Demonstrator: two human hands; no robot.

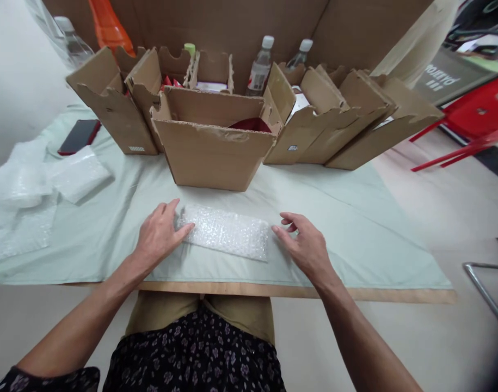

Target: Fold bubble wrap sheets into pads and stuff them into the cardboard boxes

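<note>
A flat, oblong piece of bubble wrap [228,231] lies on the pale green cloth [314,212] in front of me. At its left end rests my left hand [161,228], with the thumb over the wrap's edge and the fingers apart. My right hand [303,242] hovers just off the right end, its fingers curved and parted, holding nothing. Whether anything is folded inside the wrap I cannot tell. Directly behind it stands an open cardboard box [216,155] with something dark red inside.
More cardboard boxes [309,122] stand in a row behind, with plastic bottles [259,71] among them. Loose bubble wrap [20,190] and a dark phone [79,136] lie at the left. A red chair [477,117] stands on the right.
</note>
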